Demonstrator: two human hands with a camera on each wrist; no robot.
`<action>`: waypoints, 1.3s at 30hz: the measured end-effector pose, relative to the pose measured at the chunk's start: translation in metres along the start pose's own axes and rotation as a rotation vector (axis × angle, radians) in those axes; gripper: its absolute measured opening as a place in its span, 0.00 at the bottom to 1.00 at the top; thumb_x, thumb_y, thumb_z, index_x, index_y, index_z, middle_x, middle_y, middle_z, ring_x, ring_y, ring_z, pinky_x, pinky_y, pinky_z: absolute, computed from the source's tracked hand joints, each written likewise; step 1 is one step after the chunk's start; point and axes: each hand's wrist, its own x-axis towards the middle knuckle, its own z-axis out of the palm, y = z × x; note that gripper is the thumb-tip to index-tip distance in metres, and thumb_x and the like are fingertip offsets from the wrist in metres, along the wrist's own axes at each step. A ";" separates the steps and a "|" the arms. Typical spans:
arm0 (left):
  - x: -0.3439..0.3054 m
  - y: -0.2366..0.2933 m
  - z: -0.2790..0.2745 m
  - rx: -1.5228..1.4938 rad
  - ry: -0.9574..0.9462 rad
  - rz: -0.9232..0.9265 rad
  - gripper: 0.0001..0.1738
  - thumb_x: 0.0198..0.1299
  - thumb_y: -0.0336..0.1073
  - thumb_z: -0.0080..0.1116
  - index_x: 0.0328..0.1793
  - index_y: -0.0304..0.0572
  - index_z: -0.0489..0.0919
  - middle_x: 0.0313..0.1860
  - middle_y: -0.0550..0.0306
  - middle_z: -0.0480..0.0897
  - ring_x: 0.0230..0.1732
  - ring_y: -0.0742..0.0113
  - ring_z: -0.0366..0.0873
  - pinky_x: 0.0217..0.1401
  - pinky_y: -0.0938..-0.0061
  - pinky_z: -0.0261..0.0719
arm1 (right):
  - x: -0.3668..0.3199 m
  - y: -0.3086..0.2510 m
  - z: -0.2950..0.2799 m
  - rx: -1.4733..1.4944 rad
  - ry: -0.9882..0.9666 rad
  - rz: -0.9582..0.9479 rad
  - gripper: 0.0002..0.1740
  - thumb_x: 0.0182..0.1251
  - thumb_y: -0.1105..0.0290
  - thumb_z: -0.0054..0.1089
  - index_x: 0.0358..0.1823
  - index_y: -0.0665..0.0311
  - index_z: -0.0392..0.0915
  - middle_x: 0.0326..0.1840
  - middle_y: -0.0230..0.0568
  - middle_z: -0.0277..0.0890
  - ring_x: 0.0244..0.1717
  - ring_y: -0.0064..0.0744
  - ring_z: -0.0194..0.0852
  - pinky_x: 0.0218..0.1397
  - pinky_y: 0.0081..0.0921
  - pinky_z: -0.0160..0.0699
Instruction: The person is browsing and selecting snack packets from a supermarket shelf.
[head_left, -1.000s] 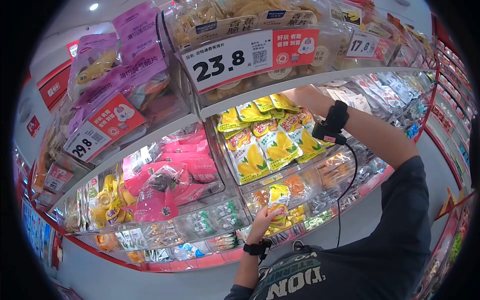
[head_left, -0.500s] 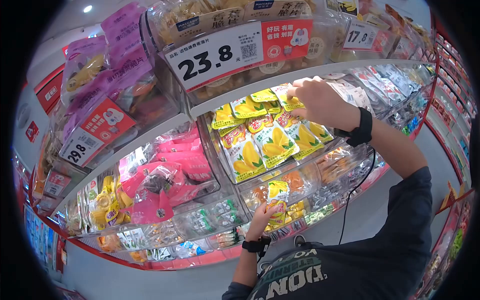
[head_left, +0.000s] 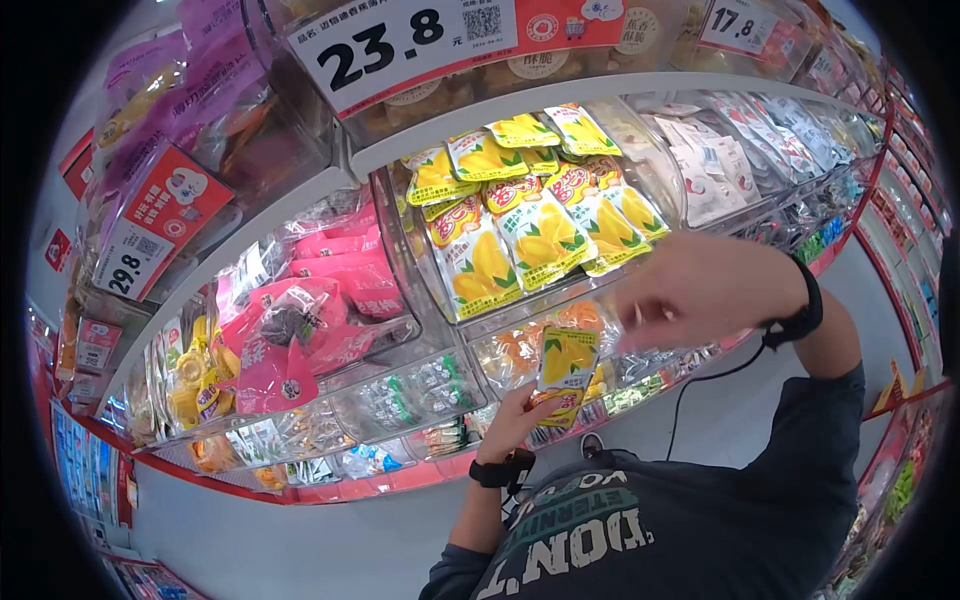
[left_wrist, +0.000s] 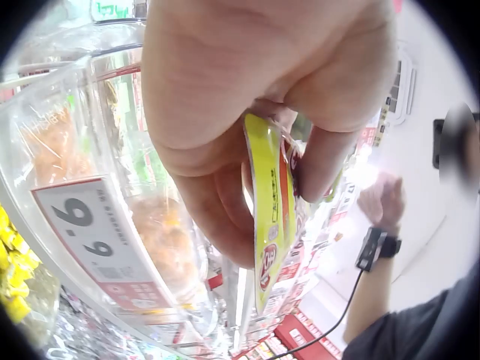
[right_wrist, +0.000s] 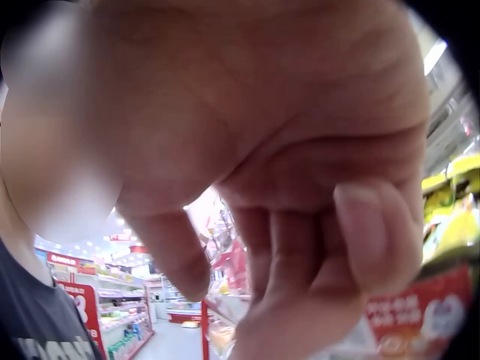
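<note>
The left hand pinches a yellow packet with a mango picture by its lower end, in front of the lower shelf. In the left wrist view, the packet is seen edge-on between thumb and fingers. The right hand is in the air right of that packet, slightly blurred, below a bin of similar mango packets. In the right wrist view, the right hand has loosely bent fingers with nothing between them.
Pink bags fill the bin to the left, white packets the one to the right. An upper shelf edge with a 23.8 price card runs above. Small wrapped items lie in lower bins. A cable hangs from the right wrist.
The right hand has left the mango packets in the bin and moved down toward the held packet. The left hand still pinches its packet, now slightly higher. The head view has shifted.
</note>
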 end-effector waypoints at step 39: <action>-0.043 0.088 0.030 0.086 0.098 0.547 0.21 0.65 0.32 0.48 0.63 0.34 0.70 0.57 0.47 0.76 0.59 0.59 0.75 0.60 0.67 0.71 | 0.016 -0.039 0.064 -0.866 0.814 -0.714 0.23 0.60 0.62 0.54 0.58 0.47 0.73 0.64 0.29 0.68 0.63 0.23 0.66 0.60 0.37 0.57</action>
